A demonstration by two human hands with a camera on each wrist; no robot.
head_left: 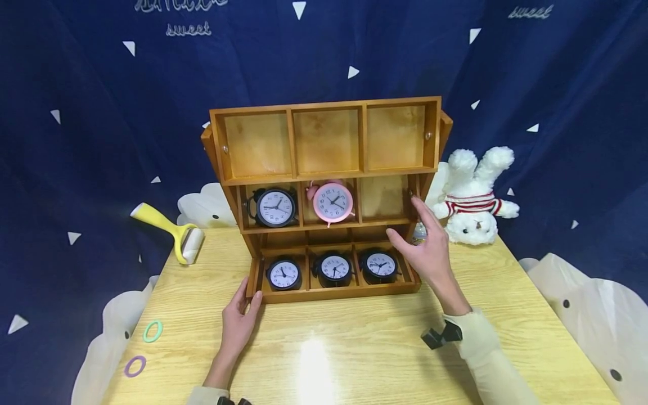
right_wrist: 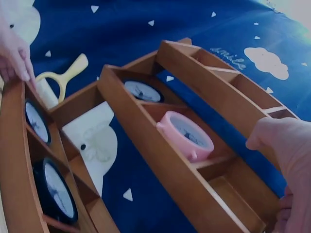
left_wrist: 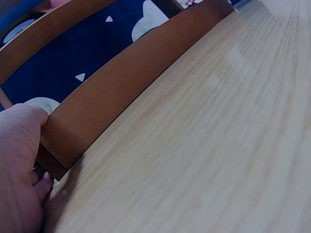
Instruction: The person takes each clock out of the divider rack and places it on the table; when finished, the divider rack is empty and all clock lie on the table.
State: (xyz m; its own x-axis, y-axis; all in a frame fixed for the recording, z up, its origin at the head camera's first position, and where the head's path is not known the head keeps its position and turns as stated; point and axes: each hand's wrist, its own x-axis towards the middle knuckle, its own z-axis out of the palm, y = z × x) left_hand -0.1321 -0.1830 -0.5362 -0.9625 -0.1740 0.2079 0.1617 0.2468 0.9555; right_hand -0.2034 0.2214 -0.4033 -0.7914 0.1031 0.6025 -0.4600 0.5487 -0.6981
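A three-tier wooden display rack [head_left: 324, 178] stands tilted back on the table, each tier split into three compartments. My left hand [head_left: 240, 318] grips its lower left corner, the thumb on the front board [left_wrist: 97, 102] and fingers round the side. My right hand [head_left: 430, 247] is at the rack's right side by the middle tier, thumb and forefinger spread with nothing between them; whether it touches the wood I cannot tell. In the middle tier sit a black alarm clock [head_left: 275, 207] and a pink alarm clock [right_wrist: 187, 138]. Black clocks [head_left: 335, 268] fill the bottom tier's three compartments.
A yellow-handled lint roller [head_left: 177, 232] lies at the table's back left. Green [head_left: 152, 331] and purple [head_left: 134, 366] rings lie at the left edge. A white plush rabbit [head_left: 473, 197] hangs upside down at the back right, before the dark blue curtain [head_left: 324, 50].
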